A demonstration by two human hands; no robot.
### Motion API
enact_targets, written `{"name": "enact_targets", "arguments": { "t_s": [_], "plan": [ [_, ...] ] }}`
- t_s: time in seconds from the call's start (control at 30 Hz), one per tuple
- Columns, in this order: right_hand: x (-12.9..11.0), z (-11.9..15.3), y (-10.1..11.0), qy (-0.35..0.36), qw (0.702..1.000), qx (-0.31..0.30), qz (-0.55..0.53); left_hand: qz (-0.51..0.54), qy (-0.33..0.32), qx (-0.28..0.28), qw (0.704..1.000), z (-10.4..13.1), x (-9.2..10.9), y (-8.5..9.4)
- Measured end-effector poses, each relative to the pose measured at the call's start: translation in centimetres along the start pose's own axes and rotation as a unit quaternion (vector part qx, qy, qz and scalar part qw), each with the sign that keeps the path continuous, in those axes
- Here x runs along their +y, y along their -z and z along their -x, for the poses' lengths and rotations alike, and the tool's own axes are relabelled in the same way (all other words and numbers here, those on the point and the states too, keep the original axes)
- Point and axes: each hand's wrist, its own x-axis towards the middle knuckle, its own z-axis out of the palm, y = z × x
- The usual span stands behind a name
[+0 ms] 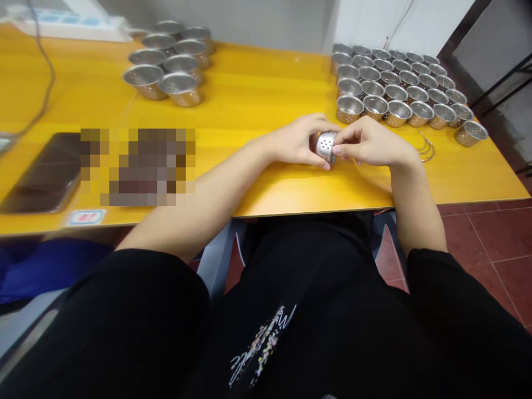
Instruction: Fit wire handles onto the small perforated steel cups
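Note:
A small perforated metal strainer basket (326,143) is tipped on its side just above the table's front part, its holed base facing me. My left hand (301,139) is closed around it, thumb below and fingers above. At the basket's right edge, my right hand (368,143) pinches with thumb and forefinger. Whatever lies between those fingertips is too small or hidden to make out. Several thin curved wires (427,148) rest on the table just right of my right wrist.
Rows of similar baskets (398,113) stand at the back right, with a single basket (470,134) near the right edge. Another group (180,88) stands back left. A dark phone (44,172), a white power strip (70,25) and a cable (50,77) occupy the yellow table's (266,83) left side.

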Motion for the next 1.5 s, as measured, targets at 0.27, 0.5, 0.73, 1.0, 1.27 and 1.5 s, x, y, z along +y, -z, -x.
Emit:
{"name": "enact_targets", "arguments": {
  "t_s": [0.27, 0.5, 0.73, 1.0, 1.27, 1.5],
  "plan": [
    [0.13, -0.07, -0.06, 0.008, 1.0, 0.007, 0.014, -0.007, -0.005, 0.004, 1.0, 0.04, 0.37, 0.1],
    [-0.14, 0.01, -0.16, -0.002, 1.0, 0.008, 0.012, -0.01, -0.002, -0.002, 1.0, -0.05, 0.4, 0.09],
    [0.29, -0.13, -0.14, 0.009, 1.0, 0.008, 0.007, -0.007, -0.003, 0.001, 1.0, -0.1, 0.23, 0.02],
    [0.17, -0.14, -0.13, 0.022, 0.999, 0.016, 0.035, -0.007, -0.001, 0.005, 1.0, -0.03, 0.12, -0.05],
    [-0.05, -0.16, 0.04, 0.018, 0.999, 0.014, 0.036, -0.007, -0.005, 0.002, 1.0, -0.08, -0.06, -0.11],
    [-0.1, -0.06, 0.05, 0.016, 0.999, 0.01, 0.031, -0.012, -0.006, 0.008, 1.0, 0.01, 0.07, -0.12]
  ]
}}
